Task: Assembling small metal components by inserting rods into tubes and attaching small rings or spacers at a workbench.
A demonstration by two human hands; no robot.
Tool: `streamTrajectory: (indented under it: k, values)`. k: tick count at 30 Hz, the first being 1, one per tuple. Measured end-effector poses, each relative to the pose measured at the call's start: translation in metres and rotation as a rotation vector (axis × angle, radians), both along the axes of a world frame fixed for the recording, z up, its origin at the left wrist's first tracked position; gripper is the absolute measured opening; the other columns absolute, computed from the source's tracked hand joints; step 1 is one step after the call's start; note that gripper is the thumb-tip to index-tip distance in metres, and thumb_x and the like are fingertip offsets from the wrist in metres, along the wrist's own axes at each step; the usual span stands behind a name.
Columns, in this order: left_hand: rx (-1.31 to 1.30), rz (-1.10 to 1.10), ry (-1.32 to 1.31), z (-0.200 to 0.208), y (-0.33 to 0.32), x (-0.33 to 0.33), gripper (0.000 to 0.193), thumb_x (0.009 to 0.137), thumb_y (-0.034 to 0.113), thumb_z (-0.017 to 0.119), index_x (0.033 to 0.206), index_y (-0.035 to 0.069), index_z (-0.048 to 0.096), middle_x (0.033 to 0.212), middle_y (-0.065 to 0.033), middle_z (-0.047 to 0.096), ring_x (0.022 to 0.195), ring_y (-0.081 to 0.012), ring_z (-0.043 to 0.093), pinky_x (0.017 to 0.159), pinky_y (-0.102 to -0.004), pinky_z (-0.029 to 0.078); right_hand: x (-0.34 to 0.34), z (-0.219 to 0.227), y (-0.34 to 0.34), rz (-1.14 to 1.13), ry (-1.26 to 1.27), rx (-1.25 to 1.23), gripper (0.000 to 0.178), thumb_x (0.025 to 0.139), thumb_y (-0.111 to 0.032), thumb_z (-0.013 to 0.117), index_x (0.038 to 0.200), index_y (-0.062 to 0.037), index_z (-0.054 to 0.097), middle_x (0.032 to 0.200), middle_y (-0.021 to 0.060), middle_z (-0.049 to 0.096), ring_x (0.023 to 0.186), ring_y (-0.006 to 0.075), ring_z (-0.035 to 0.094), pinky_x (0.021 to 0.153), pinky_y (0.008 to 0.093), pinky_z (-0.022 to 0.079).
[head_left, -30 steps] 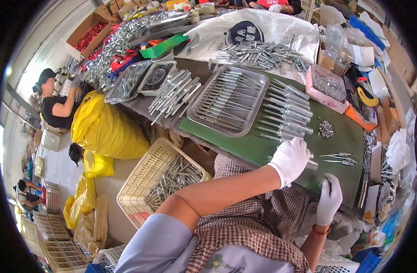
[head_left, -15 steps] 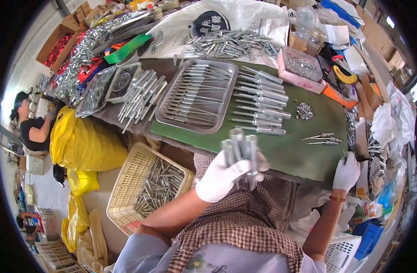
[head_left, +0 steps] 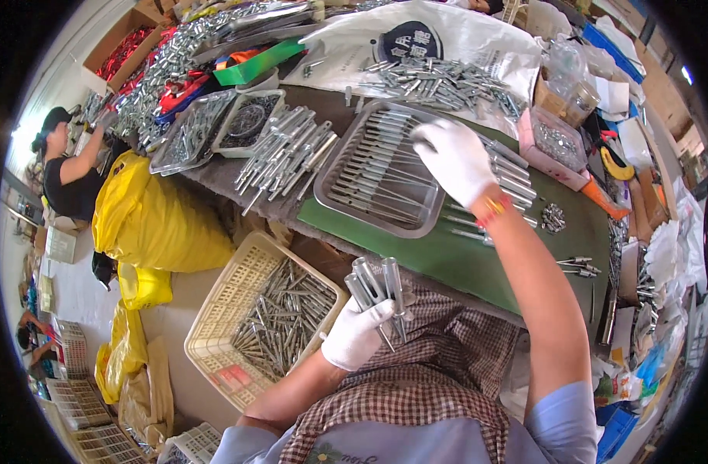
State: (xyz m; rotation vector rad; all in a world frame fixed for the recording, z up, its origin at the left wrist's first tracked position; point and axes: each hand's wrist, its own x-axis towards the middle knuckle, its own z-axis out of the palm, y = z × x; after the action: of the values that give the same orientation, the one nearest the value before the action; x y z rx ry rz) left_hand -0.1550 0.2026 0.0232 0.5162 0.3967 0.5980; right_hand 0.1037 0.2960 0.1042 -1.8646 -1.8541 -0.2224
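Observation:
My left hand (head_left: 355, 334), in a white glove, is closed round several silver metal tubes (head_left: 369, 284) just off the table's front edge. Their ends point up and away from me. My right hand (head_left: 454, 158), also gloved, reaches over the right side of a metal tray (head_left: 325, 199). Its fingers curl down there, and whatever they pinch is hidden. Inside the tray lie rows of silver tubes with thin shafts (head_left: 369, 158). Right of it, partly under my right forearm, more such tubes (head_left: 512, 184) are lined up on the green mat (head_left: 447, 267).
A heap of metal rods (head_left: 288, 151) lies left of the tray. Small fittings (head_left: 553, 218) and short pins (head_left: 580, 267) sit on the mat's right side. A pink box (head_left: 555, 143) stands behind them. A cream crate (head_left: 215, 340) of metal parts is at my left; a person (head_left: 72, 174) works beyond yellow sacks (head_left: 153, 213).
My right hand has gone from the table's right front edge up and left to the tray. The left hand, still holding tubes, is lower. The whole view has shifted.

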Motion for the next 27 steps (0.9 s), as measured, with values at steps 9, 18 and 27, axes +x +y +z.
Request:
streamTrajectory:
  k: [9,18,27]
  values:
    - [-0.029,0.138,0.138,-0.007,0.012,-0.041,0.049,0.084,0.021,0.067,0.125,0.002,0.046,0.119,-0.0099,0.055,0.1,-0.0295,0.062,0.084,-0.0421,0.051,-0.005,-0.029,0.086,-0.166,-0.135,-0.231,0.026,0.076,-0.025,0.068,0.094,-0.0061,0.063,0.093,0.0178,0.064,0.09,0.0343,0.062,0.079,0.0444,0.049]
    - [0.072,0.093,0.129,-0.019,0.021,-0.026,0.042,0.084,0.016,0.068,0.12,0.003,0.051,0.111,-0.0095,0.06,0.095,-0.0241,0.062,0.081,-0.0394,0.05,0.012,-0.007,0.058,0.007,0.524,-0.156,0.032,0.081,-0.02,0.065,0.109,-0.0046,0.061,0.091,0.0119,0.066,0.076,0.0215,0.064,0.071,0.0327,0.05]
    - [0.197,0.028,0.167,-0.008,0.016,-0.014,0.059,0.08,0.022,0.073,0.126,-0.003,0.045,0.111,-0.0139,0.06,0.093,-0.0246,0.062,0.084,-0.0386,0.049,-0.073,0.069,-0.1,0.187,1.044,0.004,0.066,0.077,-0.003,0.045,0.14,0.0058,0.027,0.088,0.0117,0.057,0.064,0.0141,0.058,0.061,0.0249,0.051]
